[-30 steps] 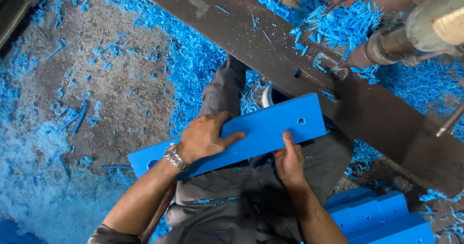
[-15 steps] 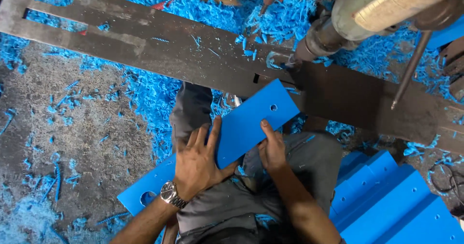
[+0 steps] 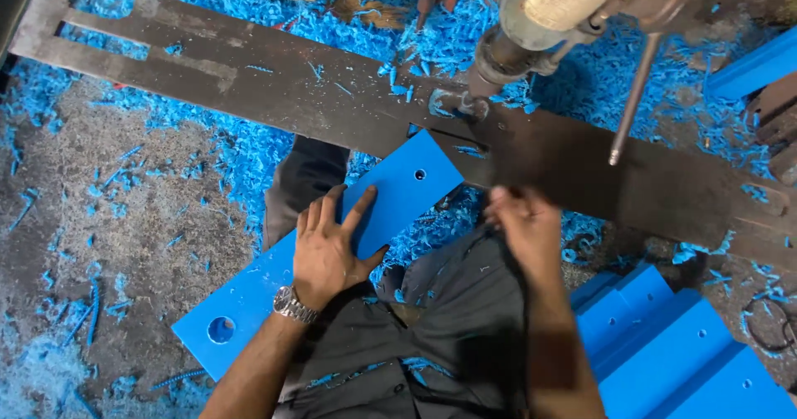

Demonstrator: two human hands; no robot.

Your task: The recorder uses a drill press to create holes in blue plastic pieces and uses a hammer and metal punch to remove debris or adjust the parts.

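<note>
A long blue plastic plate (image 3: 398, 195) with a small hole near its far end and a large hole near its near end lies across my lap. My left hand (image 3: 332, 249), with a wristwatch, rests flat on the plate's middle, fingers spread. My right hand (image 3: 523, 224) is off the plate, to its right, blurred, at the edge of a dark steel bar (image 3: 274, 87). A drill head (image 3: 531, 29) hangs above that bar, just beyond the plate's far end.
Blue plastic shavings (image 3: 207, 137) cover the concrete floor (image 3: 100, 245). A stack of blue plates (image 3: 672, 353) lies at my right. A thin metal lever (image 3: 633, 99) hangs from the drill. Another blue piece (image 3: 755, 66) sits far right.
My right hand has come off the blue plate and moved right. The plate's far end has shifted left, away from the drill. My left hand stays flat on it.
</note>
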